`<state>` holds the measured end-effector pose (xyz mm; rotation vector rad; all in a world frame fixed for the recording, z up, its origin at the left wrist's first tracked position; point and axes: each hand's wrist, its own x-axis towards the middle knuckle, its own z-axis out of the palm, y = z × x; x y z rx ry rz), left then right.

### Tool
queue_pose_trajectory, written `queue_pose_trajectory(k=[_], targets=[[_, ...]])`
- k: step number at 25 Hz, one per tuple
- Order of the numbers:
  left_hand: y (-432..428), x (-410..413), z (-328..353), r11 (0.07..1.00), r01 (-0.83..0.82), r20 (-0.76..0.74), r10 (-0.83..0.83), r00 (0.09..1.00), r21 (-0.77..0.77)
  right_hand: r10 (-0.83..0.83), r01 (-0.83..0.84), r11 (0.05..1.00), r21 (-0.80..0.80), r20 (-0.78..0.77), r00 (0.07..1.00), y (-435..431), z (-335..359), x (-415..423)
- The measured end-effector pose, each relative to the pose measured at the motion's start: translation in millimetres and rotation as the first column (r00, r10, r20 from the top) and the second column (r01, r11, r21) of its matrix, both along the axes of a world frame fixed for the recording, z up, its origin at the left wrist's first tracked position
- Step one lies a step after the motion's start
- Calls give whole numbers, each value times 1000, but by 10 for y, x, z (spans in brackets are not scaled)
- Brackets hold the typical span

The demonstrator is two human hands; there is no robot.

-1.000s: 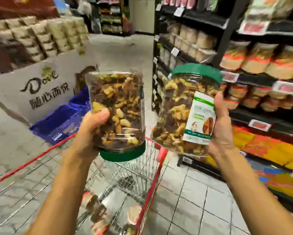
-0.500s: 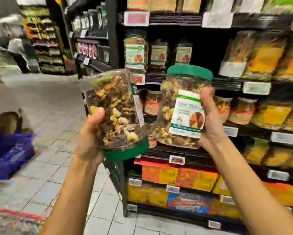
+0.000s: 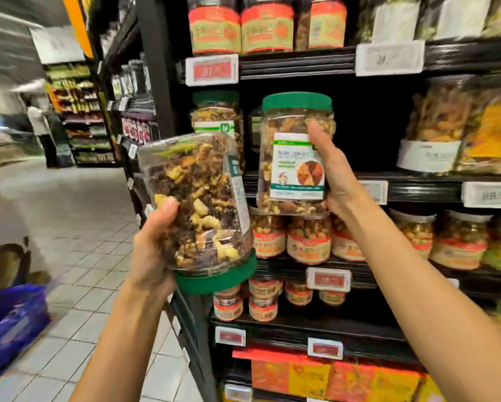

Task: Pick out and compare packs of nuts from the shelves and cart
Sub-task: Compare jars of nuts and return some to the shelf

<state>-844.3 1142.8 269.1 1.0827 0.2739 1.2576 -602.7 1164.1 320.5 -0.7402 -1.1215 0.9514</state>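
Observation:
My left hand (image 3: 153, 250) grips a clear jar of mixed nuts (image 3: 197, 204) held upside down, its green lid at the bottom. My right hand (image 3: 334, 175) grips a second jar of mixed nuts (image 3: 292, 158), upright, with a green lid on top and a white and green label facing me. This jar is raised to the height of the middle shelf (image 3: 411, 184), close to a matching green-lidded jar (image 3: 217, 123) that stands there. The two held jars are side by side and apart.
Black shelves fill the right side, with red-labelled jars (image 3: 266, 27) above, more of them (image 3: 307, 242) below, and bagged snacks (image 3: 458, 126) at the right. The tiled aisle (image 3: 78, 216) opens to the left, with a blue basket (image 3: 8, 323) low left and a person (image 3: 38, 126) far off.
The view has swung right toward the shelves and the cart has left the frame. My right hand has carried its jar up and closer to the middle shelf. Both grips are unchanged.

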Motion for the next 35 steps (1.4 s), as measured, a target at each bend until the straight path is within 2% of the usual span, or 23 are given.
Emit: queue_pose_trajectory(k=[3,6,10,15,19,22,25,28,29,32,35], targets=[[216,17,76,998,17,-35,-15,999,59,69,-71,995,-70,-24,997,233,204,48],[398,35,121,989,38,-74,-27,997,146,47,-47,989,-139,-9,999,422,315,137],[523,117,111,988,36,-39,-31,999,148,29,-28,989,-148,3,1000,604,444,191],[560,206,111,988,-4,-21,7,1000,157,110,-102,981,-167,38,993,806,482,155],[539,193,45,987,-20,-5,21,1000,162,86,-122,936,-330,-120,989,929,481,389],[552,240,9,985,-6,2,6,1000,171,-1,-76,930,-358,-210,978,1083,423,520],[621,318,0,990,-20,-1,21,1000,142,-17,-14,958,-285,-107,994,1183,507,505],[642,362,-73,990,-18,-4,18,1000,141,-46,81,987,-142,237,970,1241,479,431],[641,360,-105,989,-14,2,14,1000,147,-85,122,987,-108,300,950,1249,418,406],[617,316,-162,987,-10,2,10,1000,160,-183,203,978,-38,296,937,1321,212,364],[601,265,-157,989,-46,-29,51,998,138,-180,203,979,-33,346,921,1374,184,265]])
